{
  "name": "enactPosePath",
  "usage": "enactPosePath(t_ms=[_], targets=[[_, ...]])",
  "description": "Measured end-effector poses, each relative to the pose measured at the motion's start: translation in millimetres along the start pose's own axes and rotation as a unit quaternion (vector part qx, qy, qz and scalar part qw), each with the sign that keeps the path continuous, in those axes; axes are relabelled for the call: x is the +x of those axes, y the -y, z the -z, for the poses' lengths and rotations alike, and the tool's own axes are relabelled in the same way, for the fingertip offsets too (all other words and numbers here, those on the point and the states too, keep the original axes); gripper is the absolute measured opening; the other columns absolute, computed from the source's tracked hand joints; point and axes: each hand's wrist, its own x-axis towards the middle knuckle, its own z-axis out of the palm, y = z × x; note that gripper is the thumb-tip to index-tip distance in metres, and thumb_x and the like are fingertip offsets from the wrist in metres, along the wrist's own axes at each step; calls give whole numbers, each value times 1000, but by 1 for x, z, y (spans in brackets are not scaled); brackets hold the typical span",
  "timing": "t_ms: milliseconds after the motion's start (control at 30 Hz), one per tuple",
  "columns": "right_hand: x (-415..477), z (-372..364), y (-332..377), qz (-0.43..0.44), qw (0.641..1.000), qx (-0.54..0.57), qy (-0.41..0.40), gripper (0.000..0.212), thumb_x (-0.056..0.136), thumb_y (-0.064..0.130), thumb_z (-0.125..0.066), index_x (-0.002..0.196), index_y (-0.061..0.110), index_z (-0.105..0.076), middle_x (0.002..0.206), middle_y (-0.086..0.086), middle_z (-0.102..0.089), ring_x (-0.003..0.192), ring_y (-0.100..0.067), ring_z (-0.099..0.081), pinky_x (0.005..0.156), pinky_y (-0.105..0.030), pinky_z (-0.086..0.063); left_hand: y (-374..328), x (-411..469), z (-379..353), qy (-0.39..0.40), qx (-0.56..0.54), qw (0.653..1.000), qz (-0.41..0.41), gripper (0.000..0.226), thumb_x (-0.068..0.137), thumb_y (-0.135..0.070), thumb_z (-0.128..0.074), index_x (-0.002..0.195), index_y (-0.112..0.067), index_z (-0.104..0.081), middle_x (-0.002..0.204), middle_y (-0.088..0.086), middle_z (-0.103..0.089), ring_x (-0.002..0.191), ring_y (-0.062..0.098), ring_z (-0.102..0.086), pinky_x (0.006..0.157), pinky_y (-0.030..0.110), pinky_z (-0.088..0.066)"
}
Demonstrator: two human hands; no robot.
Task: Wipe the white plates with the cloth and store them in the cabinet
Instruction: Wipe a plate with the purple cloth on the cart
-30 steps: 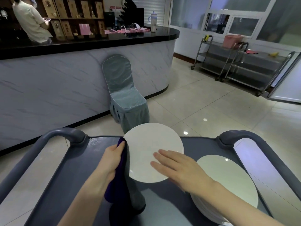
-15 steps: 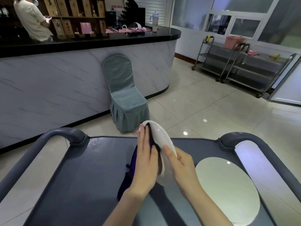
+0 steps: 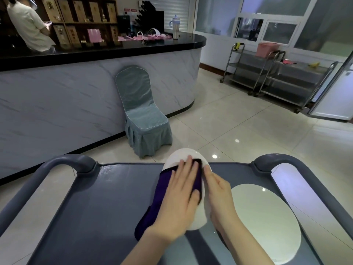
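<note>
A white plate is held tilted on edge above the grey cart top. My right hand grips the plate along its right rim. My left hand lies flat on a dark purple cloth and presses it against the plate's face. The cloth hangs down toward the cart below my wrist. A stack of white plates lies flat on the cart at the right, just beside my right forearm.
The cart has raised grey handles at left and right. Beyond it stand a covered blue-grey chair and a marble counter. Steel trolleys stand far right. A person stands behind the counter.
The plate was turned from facing me to standing on edge. My left hand moved with the cloth from the plate's left rim onto its face, and my right hand shifted to the right rim.
</note>
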Motion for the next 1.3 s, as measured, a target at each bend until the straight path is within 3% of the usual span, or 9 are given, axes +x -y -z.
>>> enactPosePath(t_ms=[133,267,367,533,700,833,967,1133,1300], targets=[[0,0,3,-18,1000,13,4,34,101,30,-53,86,12,-77,85,-12,-75,74,-13,-68,64,-21,-54,0,5,-6,3,33,999,-30,62,94,-32,-18,152,-33,3,160,-24,16,148,0,15,123,32,3],[-8,2,-1,-26,999,-19,-2,47,97,30,-57,83,-15,-60,72,-9,-64,65,-16,-57,62,-23,-48,22,27,8,-56,-121,990,50,51,102,-31,-22,146,-48,-5,157,-30,0,146,-8,5,124,30,-5],[-6,12,3,-44,999,15,-17,53,96,36,-59,93,-17,-59,80,-13,-62,75,-20,-56,73,-33,-44,40,26,15,-46,-121,989,72,56,106,-23,-31,145,-52,-4,154,-36,0,144,-12,4,123,29,-8],[3,33,17,-98,988,111,-44,42,98,43,-53,107,6,-71,104,-8,-76,91,-24,-72,87,-43,-52,53,-9,14,-62,-136,987,63,62,105,-13,-37,153,-39,-7,159,-32,0,148,-4,-1,124,30,-7],[4,31,17,-126,962,234,-56,51,95,47,-53,123,6,-64,117,-12,-72,105,-29,-71,92,-46,-50,34,-34,-7,-59,-15,998,-5,58,99,-29,-27,156,-25,-12,163,-19,2,152,11,3,121,26,4],[-4,27,18,-116,973,200,-26,41,100,41,-47,112,7,-67,104,-9,-77,92,-21,-75,82,-40,-51,45,-12,9,-63,-32,997,32,58,102,-29,-26,155,-28,-3,161,-24,10,149,1,8,120,21,4],[-8,29,11,-126,981,146,-6,44,99,43,-47,112,8,-70,107,-10,-76,96,-23,-74,82,-42,-52,60,3,29,-43,-59,995,61,64,106,-17,-33,147,-47,6,158,-29,7,144,-11,7,124,28,-5],[-2,27,16,-140,967,209,-25,47,100,44,-47,120,6,-66,115,-13,-73,103,-28,-71,88,-45,-51,53,-25,10,-66,-13,997,34,66,99,-23,-29,154,-30,6,161,-22,13,149,4,11,121,25,4],[-1,15,19,-140,952,262,-75,48,96,49,-53,116,8,-65,110,-10,-75,100,-27,-72,91,-45,-52,28,-45,-35,-61,119,991,18,85,84,-20,-32,155,-22,15,164,-4,14,150,17,12,118,38,-2]])
